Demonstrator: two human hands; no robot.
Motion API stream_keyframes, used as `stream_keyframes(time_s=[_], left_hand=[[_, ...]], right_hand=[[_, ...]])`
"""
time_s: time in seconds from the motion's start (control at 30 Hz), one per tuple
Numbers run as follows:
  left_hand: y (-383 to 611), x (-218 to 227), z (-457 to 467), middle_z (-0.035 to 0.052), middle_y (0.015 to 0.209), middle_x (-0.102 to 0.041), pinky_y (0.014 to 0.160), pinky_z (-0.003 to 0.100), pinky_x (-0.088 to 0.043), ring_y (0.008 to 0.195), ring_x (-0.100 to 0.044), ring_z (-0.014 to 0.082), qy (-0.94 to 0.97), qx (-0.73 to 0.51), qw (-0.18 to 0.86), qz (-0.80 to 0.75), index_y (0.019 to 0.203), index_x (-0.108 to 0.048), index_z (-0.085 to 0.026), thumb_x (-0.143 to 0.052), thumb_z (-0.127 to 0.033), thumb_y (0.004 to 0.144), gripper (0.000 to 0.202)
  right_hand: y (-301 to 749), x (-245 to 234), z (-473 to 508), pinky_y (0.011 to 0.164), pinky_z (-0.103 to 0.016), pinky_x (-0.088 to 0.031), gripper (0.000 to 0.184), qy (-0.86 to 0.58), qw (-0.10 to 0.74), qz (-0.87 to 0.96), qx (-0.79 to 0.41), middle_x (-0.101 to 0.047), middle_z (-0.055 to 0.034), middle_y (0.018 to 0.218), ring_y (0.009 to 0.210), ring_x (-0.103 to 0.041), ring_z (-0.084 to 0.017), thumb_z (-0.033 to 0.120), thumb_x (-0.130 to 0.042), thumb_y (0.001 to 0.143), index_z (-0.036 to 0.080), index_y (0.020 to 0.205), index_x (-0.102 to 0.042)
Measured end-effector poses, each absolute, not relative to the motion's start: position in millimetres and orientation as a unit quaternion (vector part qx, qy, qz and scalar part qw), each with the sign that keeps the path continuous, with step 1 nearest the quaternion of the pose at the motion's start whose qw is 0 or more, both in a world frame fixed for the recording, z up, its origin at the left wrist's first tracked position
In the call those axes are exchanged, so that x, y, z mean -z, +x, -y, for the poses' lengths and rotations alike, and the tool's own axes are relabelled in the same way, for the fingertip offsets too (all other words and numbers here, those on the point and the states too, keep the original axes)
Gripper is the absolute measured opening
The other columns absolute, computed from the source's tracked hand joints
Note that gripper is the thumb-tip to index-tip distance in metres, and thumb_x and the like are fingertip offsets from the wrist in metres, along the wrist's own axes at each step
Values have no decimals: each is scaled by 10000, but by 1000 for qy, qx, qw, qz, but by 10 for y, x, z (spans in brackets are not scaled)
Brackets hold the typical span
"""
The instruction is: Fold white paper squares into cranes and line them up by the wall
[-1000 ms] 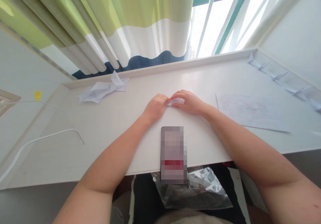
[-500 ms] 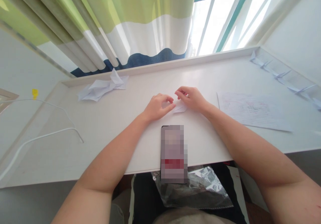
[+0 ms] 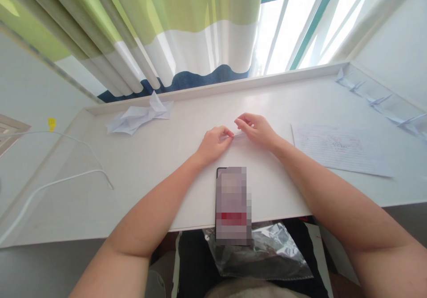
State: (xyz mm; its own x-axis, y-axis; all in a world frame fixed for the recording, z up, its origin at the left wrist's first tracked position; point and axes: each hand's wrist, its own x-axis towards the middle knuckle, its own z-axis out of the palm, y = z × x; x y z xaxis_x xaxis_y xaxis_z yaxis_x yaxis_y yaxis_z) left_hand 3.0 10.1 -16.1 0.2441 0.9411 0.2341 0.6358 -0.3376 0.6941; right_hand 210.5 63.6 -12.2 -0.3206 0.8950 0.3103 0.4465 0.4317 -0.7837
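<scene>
Over the middle of the desk, my left hand [image 3: 216, 143] pinches the near-left edge of a small piece of folded white paper [image 3: 238, 135] between thumb and fingertips. My right hand [image 3: 256, 129] is closed at the paper's other end, its fingers curled; exactly where they press is partly hidden. Below the hands, a phone [image 3: 232, 200] with a blurred screen lies across the front edge of the white desk [image 3: 150, 191].
Several folded white paper shapes [image 3: 135, 115] lie at the back left, and more paper shapes [image 3: 378, 102] line the right side. A written-on sheet [image 3: 340, 149] rests right of my arm. A white cable [image 3: 66, 179] runs on the left. Clear plastic [image 3: 267, 255] covers my lap.
My left fingers have closed from a looser curl into a pinch on the paper. The paper is tilted up more and shows less of its face. My right hand has hardly moved.
</scene>
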Motion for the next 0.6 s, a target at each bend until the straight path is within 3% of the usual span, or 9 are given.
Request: stream_keyframes(time_s=[0.1,0.23,0.37,0.6], left_hand=[[-16,175,-126,43,1153,-841,1080,418,-596,1119,-778,226,729,-395,200,-523,1054,-726,-252,-648,-234,1043,81],[-62,164,-131,74,1268,-836,1149,440,-581,1267,-772,243,736,-440,125,-498,1104,-706,-259,-587,-264,1101,119],[-67,141,-106,91,1284,-831,1128,432,-592,1259,-778,239,755,-441,91,-476,1136,-698,-260,-533,-309,1141,172],[-69,214,-171,65,1123,-843,971,374,-627,1061,-801,207,761,-510,87,-391,1119,-740,-249,-633,-318,1105,128]], right_hand=[[2130,97,-593,909,-425,-582,338,-371,374,780,-337,-842,-88,1061,986,-755,-267,533,-655,1005,234,1041,-806],[2121,50,-525,1028,-484,-593,348,-310,401,804,-311,-826,-79,1224,1115,-758,-293,467,-798,927,290,1227,-798],[2094,3,-488,1002,-478,-616,195,-314,422,803,-281,-835,-61,1143,1048,-766,-269,371,-711,1006,309,1150,-827],[2104,43,-507,879,-419,-637,176,-293,453,809,-233,-860,-51,1047,943,-793,-239,352,-684,1049,282,1066,-845]])
